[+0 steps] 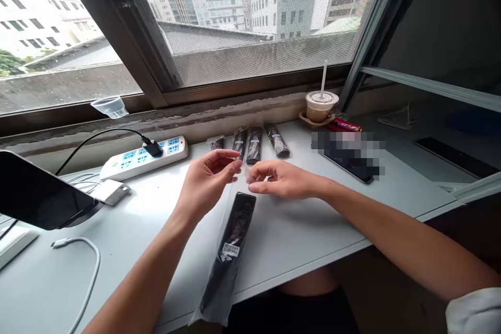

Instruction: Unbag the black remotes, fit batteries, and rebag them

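A long black item in a clear plastic bag (pixel 230 242) lies on the white desk (pixel 313 235), its near end hanging over the front edge. My left hand (pixel 207 180) pinches the top edge of the bag from the left. My right hand (pixel 279 180) pinches the same edge from the right, fingers curled. The two hands almost meet above the bag's far end. Behind them, several similar small bagged black items (pixel 253 143) lie in a row near the window sill.
A white power strip (pixel 143 159) with a black plug sits at the back left. A dark tablet (pixel 35 195) stands at far left, with a white cable (pixel 84 266). An iced drink cup with straw (pixel 321 105) and a phone (pixel 348 164) are at right.
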Demonstrator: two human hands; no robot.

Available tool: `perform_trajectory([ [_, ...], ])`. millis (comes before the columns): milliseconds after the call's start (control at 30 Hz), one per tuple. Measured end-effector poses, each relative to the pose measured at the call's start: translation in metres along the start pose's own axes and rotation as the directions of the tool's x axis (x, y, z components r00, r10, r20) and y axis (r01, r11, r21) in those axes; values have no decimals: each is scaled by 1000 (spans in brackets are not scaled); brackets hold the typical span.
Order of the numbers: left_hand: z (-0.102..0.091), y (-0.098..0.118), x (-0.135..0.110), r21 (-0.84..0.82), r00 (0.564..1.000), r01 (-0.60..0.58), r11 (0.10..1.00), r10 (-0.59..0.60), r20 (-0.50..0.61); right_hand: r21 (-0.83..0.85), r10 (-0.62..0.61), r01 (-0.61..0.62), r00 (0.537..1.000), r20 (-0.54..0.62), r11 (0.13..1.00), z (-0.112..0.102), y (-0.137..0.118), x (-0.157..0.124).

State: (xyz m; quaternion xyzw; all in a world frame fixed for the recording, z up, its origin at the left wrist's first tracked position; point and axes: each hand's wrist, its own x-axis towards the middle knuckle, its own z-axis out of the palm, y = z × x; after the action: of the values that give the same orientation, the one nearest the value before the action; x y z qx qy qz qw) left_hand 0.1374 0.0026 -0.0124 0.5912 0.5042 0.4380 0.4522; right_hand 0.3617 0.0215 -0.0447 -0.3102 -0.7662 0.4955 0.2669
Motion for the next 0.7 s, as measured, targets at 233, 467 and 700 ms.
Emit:
perform_trajectory([
  [233, -2, -7, 3, 31, 999, -34, 999, 34, 1, -36, -75, 71, 985, -157, 997, -7, 5, 1],
  [467, -4, -9, 6, 39, 998, 32, 999, -34, 56, 69, -91, 108, 974, -210, 992, -4, 3, 2],
  [700, -9, -12, 6, 101, 959, 80, 992, -105, 264, 213, 3, 53, 967, -253, 976, -13, 3, 4],
])
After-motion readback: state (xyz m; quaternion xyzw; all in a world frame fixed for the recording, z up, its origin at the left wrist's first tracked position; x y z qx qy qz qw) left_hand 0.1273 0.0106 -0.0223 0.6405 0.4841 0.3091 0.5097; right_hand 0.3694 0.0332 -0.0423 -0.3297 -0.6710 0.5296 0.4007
